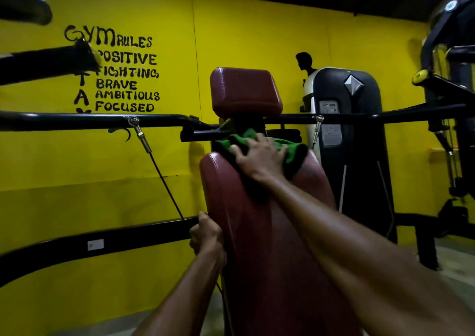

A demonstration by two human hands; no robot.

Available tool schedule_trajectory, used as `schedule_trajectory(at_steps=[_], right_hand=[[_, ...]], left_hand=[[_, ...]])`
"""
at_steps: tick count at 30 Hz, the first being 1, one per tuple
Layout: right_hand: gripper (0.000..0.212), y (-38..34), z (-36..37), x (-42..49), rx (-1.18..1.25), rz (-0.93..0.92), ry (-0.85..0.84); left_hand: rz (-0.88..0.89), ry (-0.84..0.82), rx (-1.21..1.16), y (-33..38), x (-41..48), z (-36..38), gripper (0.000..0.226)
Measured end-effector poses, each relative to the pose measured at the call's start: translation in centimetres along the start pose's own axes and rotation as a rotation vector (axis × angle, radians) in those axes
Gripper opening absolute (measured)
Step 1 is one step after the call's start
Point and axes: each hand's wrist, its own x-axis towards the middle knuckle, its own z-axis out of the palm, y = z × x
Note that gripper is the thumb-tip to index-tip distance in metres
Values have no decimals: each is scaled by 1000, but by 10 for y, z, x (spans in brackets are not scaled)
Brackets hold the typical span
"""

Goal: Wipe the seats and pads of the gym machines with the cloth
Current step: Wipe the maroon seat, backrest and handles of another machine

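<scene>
Green cloth pressed under the spread right hand at the top edge of the maroon back pad; left hand grips its left edge.

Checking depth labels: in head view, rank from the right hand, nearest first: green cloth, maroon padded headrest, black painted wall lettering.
1. Green cloth: under the right hand, atop the maroon back pad.
2. Maroon padded headrest: above, just behind.
3. Black painted wall lettering: far left, on yellow wall.
</scene>
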Motion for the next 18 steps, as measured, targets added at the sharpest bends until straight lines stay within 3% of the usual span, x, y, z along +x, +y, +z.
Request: schedule_trajectory(at_steps=[3, 6, 8, 13, 15, 18], right_hand=[[57, -26, 8, -27, 49, -260, -12], [63, 4, 14, -53, 41, -499, 16], [66, 34, 15, -66, 26, -530, 42], [81, 58, 4, -96, 21, -77, 33], [75, 47, 1, -105, 60, 66, 24], [54, 30, 2, -121, 99, 97, 42]], left_hand=[[-1, -10, -15, 4, -6, -4, 56], [16, -5, 1, -7, 2, 0, 62], [30, 8, -5, -8, 4, 0, 64], [22, 41, -18, 3, -16, -6, 49], [41, 54, -17, 4, -18, -7, 46], [69, 92, 22, 4, -18, -7, 47]])
